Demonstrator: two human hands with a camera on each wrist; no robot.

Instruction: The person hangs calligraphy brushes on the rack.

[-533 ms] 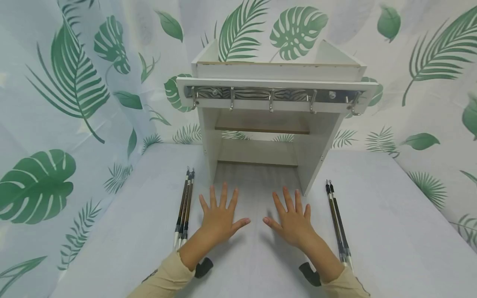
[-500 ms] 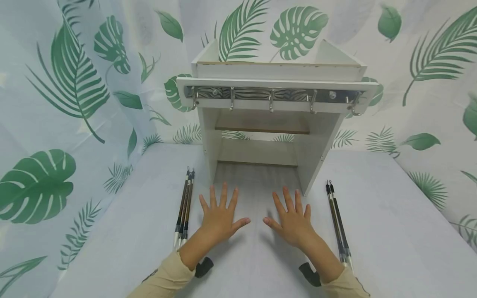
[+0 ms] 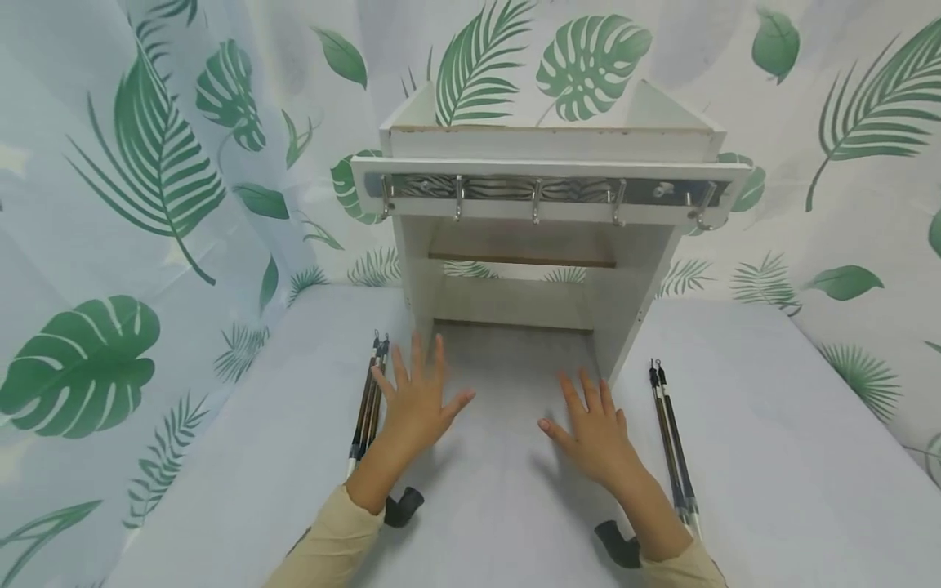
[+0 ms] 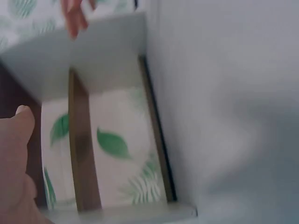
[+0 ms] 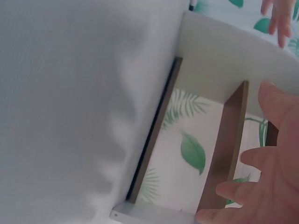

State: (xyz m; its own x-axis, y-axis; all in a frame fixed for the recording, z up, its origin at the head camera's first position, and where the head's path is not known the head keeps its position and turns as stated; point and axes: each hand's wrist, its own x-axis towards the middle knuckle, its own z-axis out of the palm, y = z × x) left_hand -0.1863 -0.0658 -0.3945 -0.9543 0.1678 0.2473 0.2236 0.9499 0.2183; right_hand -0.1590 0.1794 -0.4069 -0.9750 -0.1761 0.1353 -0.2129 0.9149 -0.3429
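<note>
White and fronted by a hook rail, the shelf unit stands just ahead of you. Your left hand, fingers fanned, reaches farther forward than your right hand, its fingers also extended; both hold nothing, backs turned up.

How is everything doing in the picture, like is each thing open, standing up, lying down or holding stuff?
Left hand: open, fingers spread, holding nothing
Right hand: open, holding nothing
White shelf: standing upright, front open
Metal hooks: nothing hanging on them
Left brushes: lying side by side, partly hidden
Right brushes: lying side by side
Black bent pieces: lying down, partly hidden
Leafy cloth: hanging up
</note>
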